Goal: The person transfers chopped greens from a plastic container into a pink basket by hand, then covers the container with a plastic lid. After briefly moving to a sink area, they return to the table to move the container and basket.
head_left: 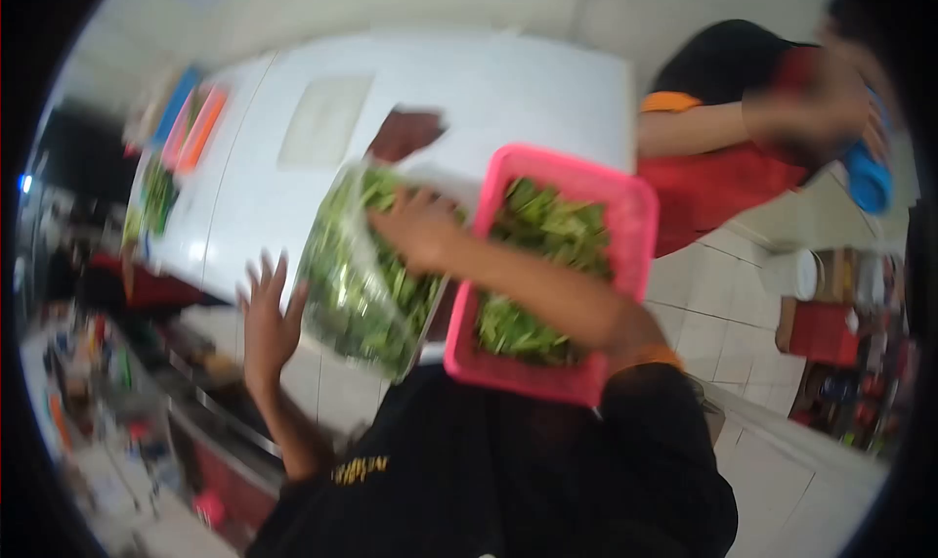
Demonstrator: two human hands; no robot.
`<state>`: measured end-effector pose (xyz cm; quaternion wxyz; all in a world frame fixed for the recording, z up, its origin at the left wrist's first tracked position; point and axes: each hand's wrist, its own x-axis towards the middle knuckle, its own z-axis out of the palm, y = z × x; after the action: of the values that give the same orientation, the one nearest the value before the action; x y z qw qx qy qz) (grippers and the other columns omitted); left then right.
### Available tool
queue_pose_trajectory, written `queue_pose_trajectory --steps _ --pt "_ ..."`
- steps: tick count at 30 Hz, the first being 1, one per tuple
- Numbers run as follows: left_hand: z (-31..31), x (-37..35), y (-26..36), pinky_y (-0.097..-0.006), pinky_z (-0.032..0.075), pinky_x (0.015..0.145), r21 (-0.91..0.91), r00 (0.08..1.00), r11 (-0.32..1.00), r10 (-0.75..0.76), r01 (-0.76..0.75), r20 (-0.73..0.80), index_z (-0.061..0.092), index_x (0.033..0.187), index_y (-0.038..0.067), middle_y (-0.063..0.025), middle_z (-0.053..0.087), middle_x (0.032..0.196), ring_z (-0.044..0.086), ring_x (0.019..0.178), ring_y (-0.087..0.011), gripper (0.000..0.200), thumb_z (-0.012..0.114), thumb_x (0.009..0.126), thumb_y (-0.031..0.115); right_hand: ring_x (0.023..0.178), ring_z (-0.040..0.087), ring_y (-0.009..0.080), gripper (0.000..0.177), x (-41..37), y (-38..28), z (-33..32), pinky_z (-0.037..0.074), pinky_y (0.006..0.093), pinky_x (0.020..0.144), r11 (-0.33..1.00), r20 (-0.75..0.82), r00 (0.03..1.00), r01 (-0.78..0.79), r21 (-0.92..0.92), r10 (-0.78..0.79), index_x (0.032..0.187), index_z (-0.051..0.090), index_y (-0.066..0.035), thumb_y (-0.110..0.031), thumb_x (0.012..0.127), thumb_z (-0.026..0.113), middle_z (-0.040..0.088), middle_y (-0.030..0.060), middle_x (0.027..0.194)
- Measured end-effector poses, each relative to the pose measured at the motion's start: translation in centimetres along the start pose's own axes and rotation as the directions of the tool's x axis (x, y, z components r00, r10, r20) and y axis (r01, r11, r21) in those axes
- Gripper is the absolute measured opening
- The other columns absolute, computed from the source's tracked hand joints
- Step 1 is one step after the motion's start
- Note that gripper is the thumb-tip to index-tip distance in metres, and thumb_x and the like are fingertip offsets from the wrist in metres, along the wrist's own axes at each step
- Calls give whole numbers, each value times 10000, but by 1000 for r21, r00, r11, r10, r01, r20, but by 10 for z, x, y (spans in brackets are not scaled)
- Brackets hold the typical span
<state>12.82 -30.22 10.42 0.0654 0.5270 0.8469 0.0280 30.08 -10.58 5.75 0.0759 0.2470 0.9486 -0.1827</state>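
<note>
A clear plastic container or bag (357,304) full of green leafy vegetables (415,309) sits at the front of the white table, in front of my body. My right hand (420,228) reaches across into the top of these greens, its fingers blurred and partly lost among the leaves. Under my right forearm is a pink plastic basket (640,226) holding cut greens (552,226). My left hand (269,319) is raised beside the clear plastic, fingers spread, with nothing in it.
On the white table (489,79) lie a pale flat board (325,118) and a dark red item (405,133). An orange-pink tray (200,128) and more greens (154,196) are at the left. A co-worker's blurred arm (703,128) is at right, near a blue object (868,182).
</note>
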Motion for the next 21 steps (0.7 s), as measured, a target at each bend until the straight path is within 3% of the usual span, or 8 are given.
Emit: queue_pose_trajectory --steps 3,5,8,9,10,17,19,21 --pt "57 7 -43 -466 185 1160 -333 1000 943 -7 14 23 249 1520 121 -209 265 1545 201 1441 -396 607 487 1002 330 1248 342 550 1152 -11 -8 22 431 715 821 1000 50 999 23 -13 -23 1467 356 -259 -286 464 921 314 262 1431" --pt "60 -1 -34 -403 435 983 -445 987 882 -118 154 107 341 1477 72 -255 511 1362 527 1227 -390 553 471 1007 332 1265 308 575 1186 -18 -1 14 396 723 875 990 157 982 88 109 -104 1437 409 -306 -350 380 946 234 254 1498" --pt "135 25 -82 -364 489 731 -872 958 489 -252 7 -134 623 1150 -56 -189 684 1037 626 835 -222 460 482 1000 356 1227 379 515 744 -14 -7 18 417 666 816 997 11 999 -48 58 47 1271 588 -340 -296 579 857 354 212 1415" --pt "105 3 -57 -393 444 562 -288 943 953 -180 97 -279 714 1005 -10 -150 634 660 530 559 -252 612 395 1003 512 1225 384 514 426 -1 -13 48 412 654 830 995 -253 963 -83 64 96 1180 658 -319 -254 761 694 388 192 1378" --pt "111 11 -43 -397 258 413 -350 869 935 -129 -53 -477 707 808 -17 -87 477 486 269 405 -221 636 420 997 518 1221 387 516 325 15 -18 74 410 652 826 983 -281 947 -118 142 154 1134 682 -312 -216 851 555 405 184 1349" --pt "107 24 -58 -406 253 413 -231 856 971 -163 52 -490 552 527 42 -63 381 445 258 395 -202 668 466 979 527 1157 426 477 243 -1 -31 57 428 645 794 967 -305 927 -164 194 218 1029 727 -235 -218 826 594 449 183 1276" --pt "99 21 -49 -412 490 653 -450 899 873 -338 188 -278 688 925 -58 -226 687 809 618 657 -302 460 500 989 357 1147 441 467 232 12 -30 81 472 600 772 966 -469 866 -55 254 173 1008 731 -202 -206 818 598 483 195 1223" --pt "96 17 -38 -428 446 559 -402 861 896 -346 186 -372 655 774 -80 -220 642 658 568 543 -309 516 508 983 368 1107 493 455 229 22 -24 85 522 523 745 916 -377 907 -22 401 187 989 724 -134 -174 785 629 526 204 1182"
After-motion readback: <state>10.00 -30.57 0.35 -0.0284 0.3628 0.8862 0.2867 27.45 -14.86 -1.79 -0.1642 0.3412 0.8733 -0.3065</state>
